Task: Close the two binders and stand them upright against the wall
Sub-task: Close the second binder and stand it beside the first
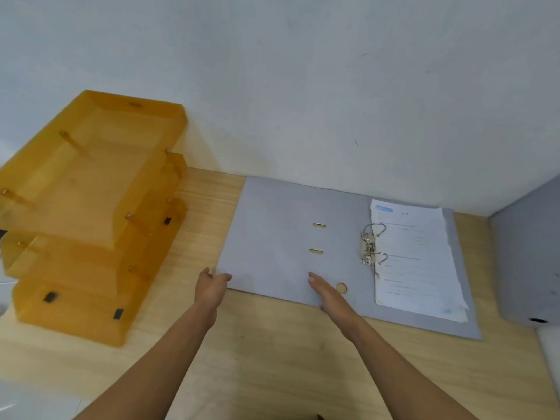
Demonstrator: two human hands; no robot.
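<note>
A grey lever-arch binder (281,237) lies open and flat on the wooden desk (272,359), close to the white wall (303,86). Its metal rings (371,245) hold a stack of white printed sheets (418,262) on the right half. My left hand (212,286) touches the front left corner of the open cover, thumb on top. My right hand (328,294) rests flat, fingers together, on the inside of the cover near the front edge. A second grey binder (530,262) stands closed at the far right, cut off by the frame edge.
A stack of three orange translucent letter trays (91,213) stands on the desk at the left, against the wall. Bare desk lies between the trays and the open binder, and in front of the binder.
</note>
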